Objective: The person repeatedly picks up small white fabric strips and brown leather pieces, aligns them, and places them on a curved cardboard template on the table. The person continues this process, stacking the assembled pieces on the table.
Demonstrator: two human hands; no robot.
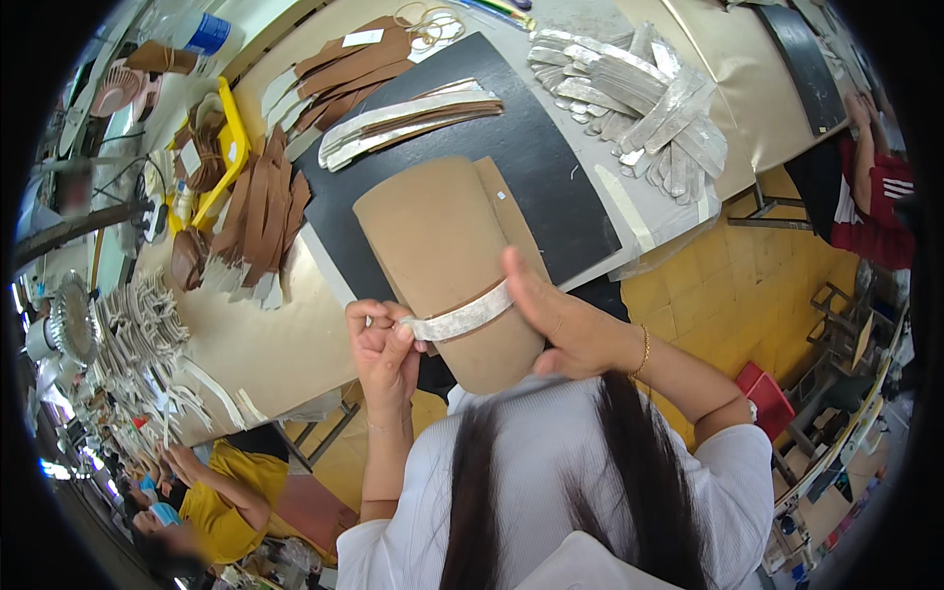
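Observation:
A tan curved form [428, 226], smooth and rounded, lies over the near edge of a black board [570, 187]. Across its lower part runs a strip [462, 320], white on its face with a brown edge. My left hand [382, 354] pinches the strip's left end between thumb and fingers. On the other side, my right hand [580, 329] lies stretched out against the form and the strip's right end, thumb apart from the fingers. Some fingers of the right hand are hidden. Beyond the form, a stack of similar white and brown strips [413, 123] rests on the black board.
Silvery strips [639, 98] are heaped at the far right. Brown strips [256, 211] and a yellow tray [228, 147] are on the left, with piled pale strips [138, 334] farther left. People sit at lower left [236, 492] and far right [875, 197]. A red stool [762, 398] stands at right.

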